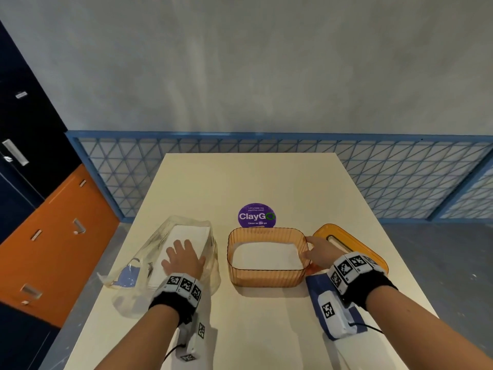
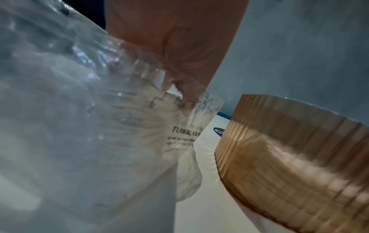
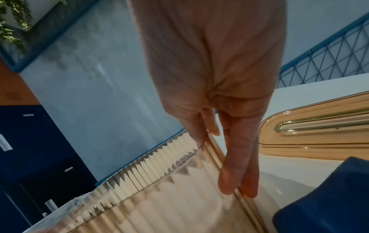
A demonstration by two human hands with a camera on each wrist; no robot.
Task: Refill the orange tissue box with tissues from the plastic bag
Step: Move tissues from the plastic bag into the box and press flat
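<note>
Two containers: translucent ribbed orange tissue box [image 1: 266,273] centre table, white tissues [image 1: 265,256] inside; clear plastic bag [image 1: 186,231] at 9 o'clock holds white stack [image 1: 186,233]. Left hand [image 1: 184,259] flat, fingers spread, inside bag. Right hand [image 1: 321,252] pinches box rim; wrist view shows straight fingers [image 3: 237,165] outside the rim.

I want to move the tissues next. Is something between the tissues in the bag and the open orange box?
Nothing visible. The box is open, its lid lies to its right, and bare table separates the bag from it.

Bare forearms. Each wrist: black band [image 1: 369,285] carrying white blocks with black square-code markers [image 1: 184,285]; thin black cable [image 1: 369,327] trailing.
</note>
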